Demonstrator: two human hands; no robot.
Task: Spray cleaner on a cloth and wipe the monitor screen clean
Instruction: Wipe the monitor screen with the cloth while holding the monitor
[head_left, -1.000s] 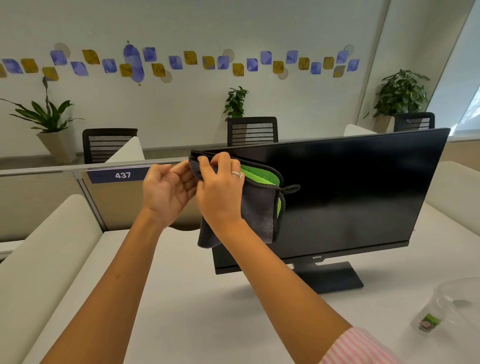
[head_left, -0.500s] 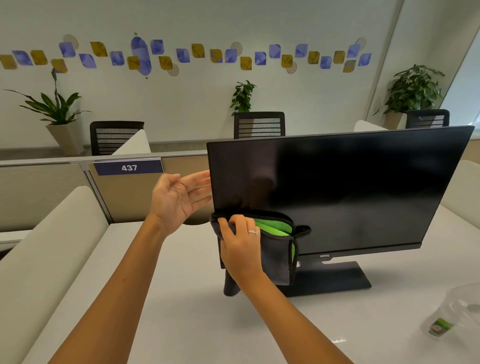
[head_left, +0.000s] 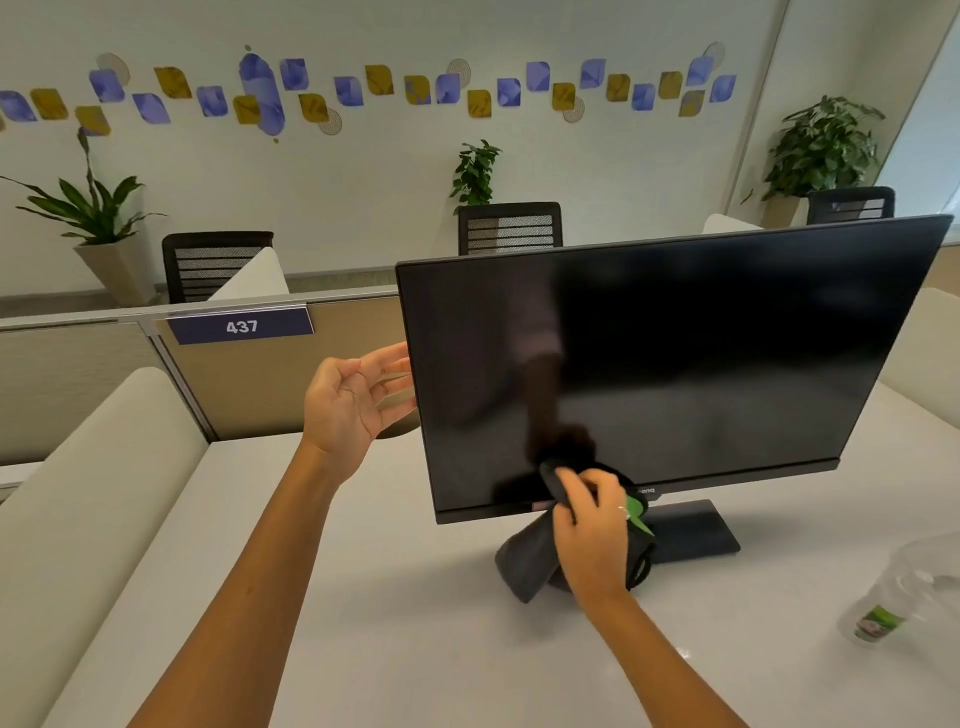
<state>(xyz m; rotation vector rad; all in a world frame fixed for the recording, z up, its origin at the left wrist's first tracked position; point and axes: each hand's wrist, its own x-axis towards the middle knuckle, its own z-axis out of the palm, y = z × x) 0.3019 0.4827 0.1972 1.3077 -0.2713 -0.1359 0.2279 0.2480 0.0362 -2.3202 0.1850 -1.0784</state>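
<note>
The right hand (head_left: 589, 535) grips a dark grey cloth (head_left: 524, 564) with a green inner face, its fingers curled over the top fold and pressing it against the lower edge of the monitor (head_left: 670, 358), at about 6 o'clock on the screen, slightly left of the stand (head_left: 696, 532). The loose end of the cloth hangs below the bezel toward the table (head_left: 363, 597). A ring shows on one finger of this hand.

The left hand (head_left: 348, 402) is held up beside the monitor's left edge, at about 9 o'clock of the screen, palm turned toward the camera, fingers spread and loosely bent, holding nothing. Its fingertips reach the frame's edge; whether they touch it or pass behind it cannot be told.

The monitor stands upright on the white table, its screen dark and showing a faint reflection of the arm. A clear bottle (head_left: 906, 592) with a green label lies on the table at 4 o'clock from the monitor, well apart from both hands.
</note>
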